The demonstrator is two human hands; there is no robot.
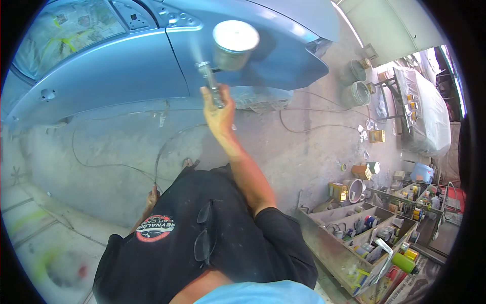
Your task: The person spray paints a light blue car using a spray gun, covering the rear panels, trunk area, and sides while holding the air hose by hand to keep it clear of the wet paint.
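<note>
My right hand [221,115] is closed round the handle of a metal paint spray gun [207,76], held up in front of the car. A round cup with a white lid [236,36] sits at the gun's right side. Pale mist [196,49] shows at the nozzle, against the blue-grey car body [116,66] near the seam between door and fender. Low at my left side, my left hand [152,199] is closed on a dark air hose [161,152], which curves up toward the gun. My shirt partly hides that hand.
Masking plastic covers the car's window [71,25] and wheel [263,99]. Hoses [304,130] trail over the concrete floor. Buckets [356,94], cans [338,191] and a divided wooden tray of bottles [324,223] stand to the right, near a plastic-covered object [430,111].
</note>
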